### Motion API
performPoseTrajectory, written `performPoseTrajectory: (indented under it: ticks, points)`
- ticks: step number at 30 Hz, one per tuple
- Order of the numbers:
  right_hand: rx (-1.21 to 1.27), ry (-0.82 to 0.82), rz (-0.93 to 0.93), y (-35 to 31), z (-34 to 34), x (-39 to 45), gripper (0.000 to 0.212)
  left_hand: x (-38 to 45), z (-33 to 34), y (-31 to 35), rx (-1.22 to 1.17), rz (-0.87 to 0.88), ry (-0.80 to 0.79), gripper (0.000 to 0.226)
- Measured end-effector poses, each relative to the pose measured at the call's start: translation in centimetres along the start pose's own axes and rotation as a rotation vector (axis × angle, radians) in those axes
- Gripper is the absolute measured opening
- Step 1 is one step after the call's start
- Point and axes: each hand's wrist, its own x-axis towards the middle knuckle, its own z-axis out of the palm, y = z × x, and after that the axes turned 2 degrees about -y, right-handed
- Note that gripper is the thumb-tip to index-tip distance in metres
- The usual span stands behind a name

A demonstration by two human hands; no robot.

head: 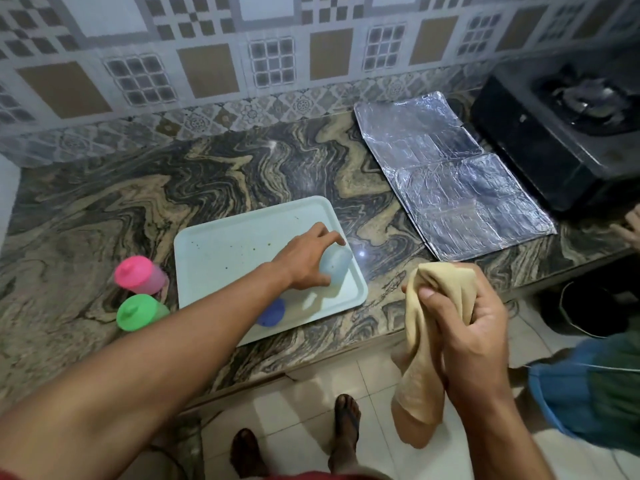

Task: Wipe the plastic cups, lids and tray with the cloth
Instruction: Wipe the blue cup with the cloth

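A pale blue tray [221, 247] with small brown specks lies on the marble counter. My left hand [304, 261] reaches across it and grips a clear bluish plastic cup [335, 265] at the tray's right side. A blue lid [272, 312] lies on the tray's near edge, partly hidden under my forearm. To the left of the tray stand a cup with a pink lid [136, 274] and a cup with a green lid [136, 312]. My right hand [467, 327] holds a bunched tan cloth [426, 341] over the counter's front edge.
Two foil-covered sheets [446, 168] lie on the counter to the right of the tray. A black gas stove [561, 126] stands at the far right. Another person's fingers [628, 230] show at the right edge. A blue bucket [588, 396] is on the floor.
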Motion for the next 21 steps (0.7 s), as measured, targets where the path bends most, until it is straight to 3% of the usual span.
performPoseTrajectory:
  ticks: [4,9,14,21]
  points:
    - [0.036,0.014,-0.005,0.2,0.2,0.3,0.026,-2.3,-1.6,0.8,-0.146,0.014,0.126,0.079]
    - [0.065,-0.009,-0.059,-0.6,2.2,0.8,0.01,-6.7,-4.7,2.3,-0.335,0.072,0.4,0.074]
    - [0.014,-0.072,-0.223,-2.7,4.5,1.4,0.012,-12.3,-8.1,4.6,-0.349,0.069,0.624,0.073]
    - [-0.072,-0.08,-0.464,-6.0,8.4,0.5,0.015,-17.8,-11.6,6.7,-0.329,0.048,0.783,0.077]
